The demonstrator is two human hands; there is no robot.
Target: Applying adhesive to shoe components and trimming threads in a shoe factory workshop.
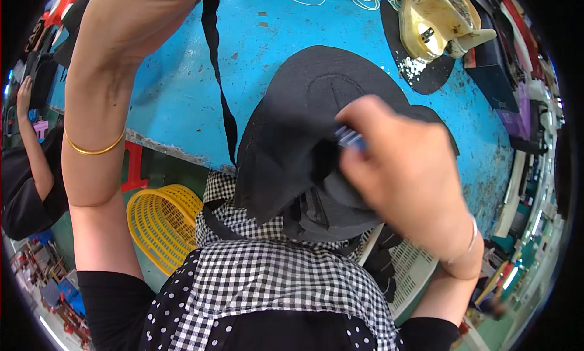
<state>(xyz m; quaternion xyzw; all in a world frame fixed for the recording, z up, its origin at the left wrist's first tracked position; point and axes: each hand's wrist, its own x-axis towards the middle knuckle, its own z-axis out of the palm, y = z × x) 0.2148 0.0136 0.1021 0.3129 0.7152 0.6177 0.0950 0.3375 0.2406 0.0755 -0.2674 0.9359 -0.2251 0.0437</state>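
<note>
A black cloth hat point(331, 65) with a wide stitched brim lies over the near edge of the blue table and my lap. My right hand point(401, 174), smeared by motion, is over the hat with its fingers closed on a small blue-and-white striped thing point(350, 137). Its kind is not clear. Raised at the top left, my left hand point(176, 1) is mostly cut off by the upper edge, and its fingers are largely hidden. A long black strap point(219, 77) runs from beside that hand down to the hat's left side.
On the blue table point(176, 101), a stained cream-coloured machine part point(432, 22) stands at the far right beside a dark flat piece point(426, 74) with white crumbs. A yellow basket point(161, 223) is below left; a pale crate point(413, 272) is below right. Another person's arm point(36, 144) shows at left.
</note>
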